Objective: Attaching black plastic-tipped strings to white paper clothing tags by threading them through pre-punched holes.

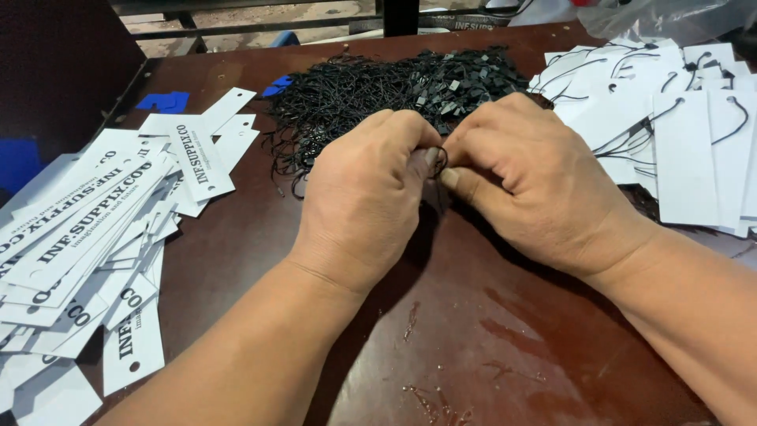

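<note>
desk: dark reddish-brown top, worn and scratched in the near part, with a few pale scuffs close to the bottom edge.
forearms: both bare, coming in from the bottom edge and meeting over the middle of the desk.
left hand: knuckles up, fingers curled in, thumb and fingertips pinched on a thin black string loop where the two hands meet.
right hand: also knuckles up, fingers bent, thumb tip pressed against the same loop from the other side; both hands are closed on it, touching each other.
string loop: small, black, held just above the desk between the fingertips, right in front of the string pile; most of it is hidden by the fingers.
printed tags: a loose fanned heap of white card tags with black lettering and a punched hole, on the left side of the desk, well apart from the hands.
strung tags: white card tags lying blank side up on the right, each with a black string through its hole, stacked overlapping near the right hand.
string pile: a big tangled mound of black strings with small black fasteners, just beyond the hands.
blue scraps: small blue pieces on the far left of the desk, beside the pile.
plastic bag: clear, crumpled, at the far right corner.
</note>
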